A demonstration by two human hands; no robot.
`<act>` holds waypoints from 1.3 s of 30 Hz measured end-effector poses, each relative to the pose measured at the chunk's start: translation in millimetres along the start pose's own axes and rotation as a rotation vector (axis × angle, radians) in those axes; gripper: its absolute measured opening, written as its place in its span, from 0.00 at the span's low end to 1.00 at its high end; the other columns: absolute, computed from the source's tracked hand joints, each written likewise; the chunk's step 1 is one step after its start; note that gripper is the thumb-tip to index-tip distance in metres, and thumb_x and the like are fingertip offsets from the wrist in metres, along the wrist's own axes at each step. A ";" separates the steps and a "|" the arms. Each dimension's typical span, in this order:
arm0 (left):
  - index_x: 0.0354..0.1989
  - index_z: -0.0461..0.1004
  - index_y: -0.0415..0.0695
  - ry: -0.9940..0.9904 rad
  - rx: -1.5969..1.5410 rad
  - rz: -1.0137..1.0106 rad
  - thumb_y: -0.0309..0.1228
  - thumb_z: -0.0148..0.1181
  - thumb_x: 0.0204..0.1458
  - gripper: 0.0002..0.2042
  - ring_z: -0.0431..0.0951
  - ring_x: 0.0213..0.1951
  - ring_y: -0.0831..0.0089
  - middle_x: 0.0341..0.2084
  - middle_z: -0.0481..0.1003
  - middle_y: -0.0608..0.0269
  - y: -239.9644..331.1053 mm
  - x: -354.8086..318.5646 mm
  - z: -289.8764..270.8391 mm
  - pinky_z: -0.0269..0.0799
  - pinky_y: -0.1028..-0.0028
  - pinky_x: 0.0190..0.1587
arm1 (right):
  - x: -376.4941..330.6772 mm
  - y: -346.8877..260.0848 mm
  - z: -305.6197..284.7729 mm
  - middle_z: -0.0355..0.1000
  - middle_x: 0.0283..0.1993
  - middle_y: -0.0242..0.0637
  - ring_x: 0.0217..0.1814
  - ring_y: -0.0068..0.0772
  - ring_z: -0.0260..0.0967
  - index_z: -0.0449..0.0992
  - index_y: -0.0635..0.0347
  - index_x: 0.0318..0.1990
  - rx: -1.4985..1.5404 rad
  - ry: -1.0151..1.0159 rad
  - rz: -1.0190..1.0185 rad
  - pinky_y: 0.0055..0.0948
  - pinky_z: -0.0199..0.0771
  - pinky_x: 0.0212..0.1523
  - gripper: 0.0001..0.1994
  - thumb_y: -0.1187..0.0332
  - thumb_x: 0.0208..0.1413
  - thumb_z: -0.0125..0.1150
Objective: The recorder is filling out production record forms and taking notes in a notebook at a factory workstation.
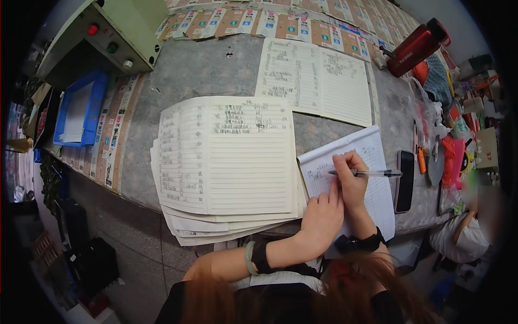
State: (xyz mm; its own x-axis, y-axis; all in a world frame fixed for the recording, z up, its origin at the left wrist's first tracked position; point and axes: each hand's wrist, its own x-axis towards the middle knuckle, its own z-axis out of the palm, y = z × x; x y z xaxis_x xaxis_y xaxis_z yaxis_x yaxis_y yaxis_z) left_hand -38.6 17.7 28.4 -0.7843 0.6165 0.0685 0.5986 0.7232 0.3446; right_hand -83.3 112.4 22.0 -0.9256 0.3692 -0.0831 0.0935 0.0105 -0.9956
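Observation:
My right hand (353, 181) grips a clear pen (377, 173), its tip pointing left over a white form pad (372, 146) with a printed grid. My left hand (322, 218) lies on the lower left of the pad, fingers stretched out and touching beside the right hand. To the left, an open lined notebook (248, 173) with handwriting rests on a stack of other open notebooks (183, 224). Another open notebook (345, 81) with handwritten pages lies beyond the pad. A black phone (404, 181) is right of the pad.
A red thermos (415, 48) stands at the far right. Near it are an orange lighter (421, 159) and cluttered bags. A green metal box (116, 32) with buttons and a blue tray (83, 108) of papers sit left. Another person (461, 237) is at the right edge.

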 end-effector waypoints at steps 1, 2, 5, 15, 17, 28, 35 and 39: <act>0.36 0.68 0.35 -0.018 -0.015 0.002 0.30 0.51 0.37 0.16 0.67 0.28 0.70 0.46 0.63 0.48 -1.5 -0.7 0.3 0.64 0.75 0.28 | 0.6 2.1 -1.0 0.58 0.15 0.21 0.17 0.08 0.48 0.63 0.60 0.17 -0.035 -0.022 -0.007 0.12 0.47 0.16 0.11 0.71 0.45 0.58; 0.36 0.68 0.35 -0.035 -0.031 0.005 0.31 0.51 0.37 0.16 0.66 0.29 0.70 0.46 0.63 0.48 -2.6 -1.2 0.6 0.64 0.76 0.29 | 1.1 3.9 -1.5 0.58 0.15 0.21 0.17 0.09 0.48 0.63 0.60 0.16 -0.070 -0.043 -0.014 0.12 0.47 0.17 0.12 0.71 0.45 0.58; 0.36 0.68 0.34 0.002 -0.010 -0.003 0.32 0.52 0.37 0.17 0.66 0.29 0.70 0.46 0.63 0.48 -3.0 -2.6 4.3 0.64 0.76 0.31 | 0.8 7.8 -2.1 0.58 0.15 0.21 0.17 0.09 0.48 0.63 0.60 0.16 -0.124 -0.035 -0.070 0.12 0.46 0.17 0.12 0.72 0.44 0.59; 0.37 0.67 0.32 -0.007 -0.150 -0.008 0.29 0.50 0.38 0.17 0.67 0.29 0.67 0.46 0.63 0.45 -6.6 -0.9 9.6 0.66 0.73 0.33 | -0.3 6.8 3.6 0.56 0.13 0.21 0.16 0.09 0.46 0.61 0.59 0.15 -0.139 0.050 -0.121 0.13 0.45 0.15 0.13 0.72 0.44 0.60; 0.38 0.66 0.31 0.004 -0.167 -0.023 0.29 0.50 0.38 0.18 0.68 0.29 0.67 0.47 0.62 0.45 -7.1 -0.2 5.8 0.66 0.73 0.33 | 1.5 10.8 2.0 0.55 0.13 0.21 0.16 0.09 0.46 0.61 0.59 0.14 -0.133 0.090 -0.128 0.13 0.45 0.15 0.14 0.72 0.43 0.60; 0.40 0.65 0.30 -0.062 0.035 0.037 0.34 0.51 0.41 0.20 0.67 0.33 0.70 0.47 0.62 0.43 -18.5 -1.7 -7.6 0.57 0.75 0.33 | 0.8 18.3 1.2 0.55 0.11 0.23 0.14 0.11 0.45 0.60 0.61 0.12 -0.294 0.075 -0.245 0.17 0.44 0.13 0.15 0.73 0.43 0.59; 0.38 0.67 0.31 -0.060 0.001 0.051 0.32 0.51 0.41 0.18 0.67 0.33 0.71 0.45 0.64 0.46 -18.7 -1.6 -9.0 0.56 0.75 0.32 | -0.7 14.1 6.4 0.56 0.10 0.24 0.14 0.11 0.45 0.60 0.62 0.12 -0.285 0.109 -0.235 0.17 0.44 0.12 0.15 0.74 0.43 0.58; 0.36 0.68 0.33 -0.066 -0.016 0.042 0.30 0.50 0.40 0.15 0.66 0.30 0.72 0.44 0.65 0.48 -20.4 -2.7 -8.9 0.55 0.75 0.32 | -0.4 16.9 8.0 0.56 0.09 0.25 0.13 0.11 0.46 0.61 0.62 0.12 -0.353 0.097 -0.272 0.18 0.45 0.12 0.14 0.74 0.43 0.58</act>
State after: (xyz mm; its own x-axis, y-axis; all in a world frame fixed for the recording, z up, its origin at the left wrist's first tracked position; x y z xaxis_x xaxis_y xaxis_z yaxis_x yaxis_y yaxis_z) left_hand -50.1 -1.5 29.6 -0.7460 0.6656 0.0210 0.6272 0.6917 0.3579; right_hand -84.3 105.0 4.8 -0.8969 0.3942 0.2007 -0.0135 0.4290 -0.9032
